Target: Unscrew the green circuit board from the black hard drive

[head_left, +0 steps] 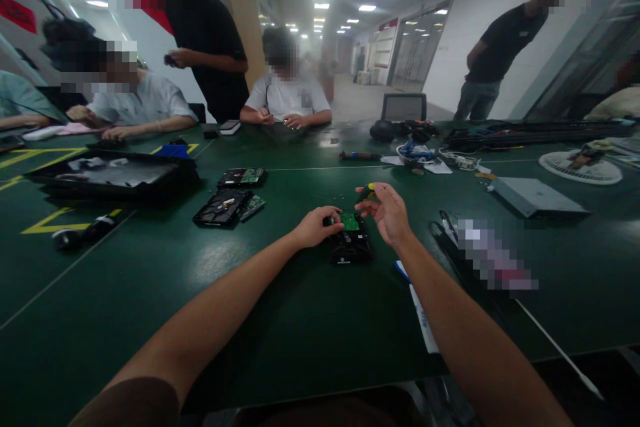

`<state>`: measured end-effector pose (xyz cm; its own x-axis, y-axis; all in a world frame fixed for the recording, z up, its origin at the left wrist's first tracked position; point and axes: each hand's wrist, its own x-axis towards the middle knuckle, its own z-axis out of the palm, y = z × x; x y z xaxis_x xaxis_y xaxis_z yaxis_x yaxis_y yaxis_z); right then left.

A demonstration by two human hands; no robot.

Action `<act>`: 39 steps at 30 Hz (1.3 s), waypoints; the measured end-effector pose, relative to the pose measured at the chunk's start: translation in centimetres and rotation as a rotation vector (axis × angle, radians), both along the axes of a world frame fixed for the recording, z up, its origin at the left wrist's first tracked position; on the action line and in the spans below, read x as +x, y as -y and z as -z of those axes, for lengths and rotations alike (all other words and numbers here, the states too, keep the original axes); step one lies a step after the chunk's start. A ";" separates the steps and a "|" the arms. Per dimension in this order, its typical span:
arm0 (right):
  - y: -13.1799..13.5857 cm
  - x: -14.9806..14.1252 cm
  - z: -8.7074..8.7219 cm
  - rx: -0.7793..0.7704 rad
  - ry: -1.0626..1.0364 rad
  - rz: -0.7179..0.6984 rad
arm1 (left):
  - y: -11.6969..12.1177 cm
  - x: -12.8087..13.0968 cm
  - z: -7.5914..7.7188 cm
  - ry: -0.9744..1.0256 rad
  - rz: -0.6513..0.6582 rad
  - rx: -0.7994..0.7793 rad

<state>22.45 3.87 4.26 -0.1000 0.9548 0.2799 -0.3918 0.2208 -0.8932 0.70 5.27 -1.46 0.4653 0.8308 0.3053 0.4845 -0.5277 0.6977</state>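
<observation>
A black hard drive [351, 252] with a green circuit board [350, 221] facing up lies on the green table in front of me. My left hand [319, 227] grips its left edge, with fingertips along the board's side. Above the drive's far right corner my right hand [390, 212] is raised, its fingers closed around a screwdriver [367, 193] with a yellow and dark green handle. The screwdriver's tip cannot be made out. A few tiny bits, perhaps screws [341, 197], lie just beyond the drive.
Left of my hands lie another hard drive [243, 177], a black drive casing [223, 208] and a loose circuit board [253, 207]. A black tray [113, 173] stands farther left. To the right are a grey metal box [537, 197], a phone-like item [495, 257] and a white-blue packet [424, 317]. People sit opposite.
</observation>
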 end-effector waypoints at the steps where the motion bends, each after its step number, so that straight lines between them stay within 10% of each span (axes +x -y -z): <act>1: 0.0 0.0 0.0 0.001 -0.002 -0.005 | 0.0 0.0 0.0 -0.001 -0.001 -0.001; 39: -0.1 0.1 0.0 -0.019 0.054 0.003 | 0.1 0.0 -0.2 -0.013 -0.003 -0.007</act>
